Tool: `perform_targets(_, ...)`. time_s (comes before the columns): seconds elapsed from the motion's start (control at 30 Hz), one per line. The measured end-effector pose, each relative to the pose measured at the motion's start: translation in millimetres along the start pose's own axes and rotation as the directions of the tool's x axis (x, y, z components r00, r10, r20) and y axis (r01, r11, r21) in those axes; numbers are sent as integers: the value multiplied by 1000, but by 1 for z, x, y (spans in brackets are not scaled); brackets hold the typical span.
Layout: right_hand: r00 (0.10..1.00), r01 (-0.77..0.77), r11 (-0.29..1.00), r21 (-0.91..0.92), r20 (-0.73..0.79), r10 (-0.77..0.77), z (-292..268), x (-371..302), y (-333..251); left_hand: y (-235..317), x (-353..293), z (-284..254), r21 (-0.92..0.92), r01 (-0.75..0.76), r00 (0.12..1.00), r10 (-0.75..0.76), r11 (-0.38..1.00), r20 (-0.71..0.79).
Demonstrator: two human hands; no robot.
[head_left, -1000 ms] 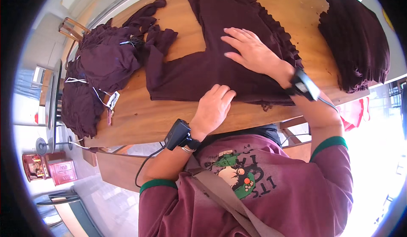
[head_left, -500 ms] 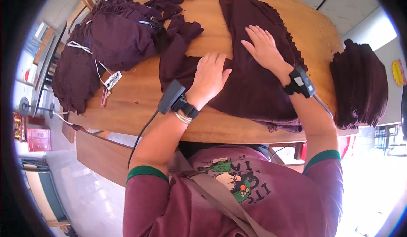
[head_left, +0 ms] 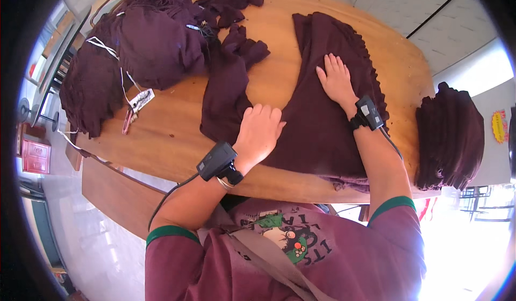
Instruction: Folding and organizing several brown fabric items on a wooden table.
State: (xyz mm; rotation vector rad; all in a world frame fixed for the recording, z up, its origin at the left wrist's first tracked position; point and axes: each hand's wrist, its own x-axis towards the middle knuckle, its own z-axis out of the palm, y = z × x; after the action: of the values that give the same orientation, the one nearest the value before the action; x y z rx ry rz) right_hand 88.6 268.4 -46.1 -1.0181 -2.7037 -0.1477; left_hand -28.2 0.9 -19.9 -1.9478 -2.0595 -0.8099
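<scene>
A dark maroon knitted garment (head_left: 322, 134) lies spread on the wooden table (head_left: 161, 153), its right edge wavy and one sleeve-like part stretching off to the left. My right hand (head_left: 337, 80) rests flat on its upper part, fingers extended and the thumb apart. Lower and to the left, my left hand (head_left: 259, 134) is on the cloth where the sleeve-like part joins the body. Its fingers are bent down and closed on the fabric; the fingertips are hidden.
A big heap of the same maroon knitwear (head_left: 156, 48), bound with white ties, sits at the left. Beside it lie a white tag (head_left: 142, 100) and a small reddish tool (head_left: 127, 122). A neat folded stack (head_left: 449, 137) stands at the right edge. A wooden bench (head_left: 121, 190) is below the table.
The view has shifted slightly. My left hand has gone from fingers lying flat to bent on the cloth, and has moved down. My right hand stays flat, lower on the garment.
</scene>
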Motion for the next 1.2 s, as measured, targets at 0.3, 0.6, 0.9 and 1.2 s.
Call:
perform_targets(0.3, 984, 97, 971, 217, 125, -126, -90, 67, -2, 22, -34, -27, -90, -85, 976, 101, 992, 193)
perform_targets(0.6, 997, -64, 963, 261, -24, 72, 0, 134, 11, 8, -29, -73, -190, -27, 819, 131, 981, 559)
perform_targets(0.9, 887, 162, 828, 537, -448, 117, -45, 85, -2, -9, 117, -63, -349, 79, 974, 2, 934, 227)
perform_targets(1.2, 948, 178, 526, 831, -288, 134, -55, 8, -12, -40, 138, 83, -761, 215, 933, -359, 613, -26)
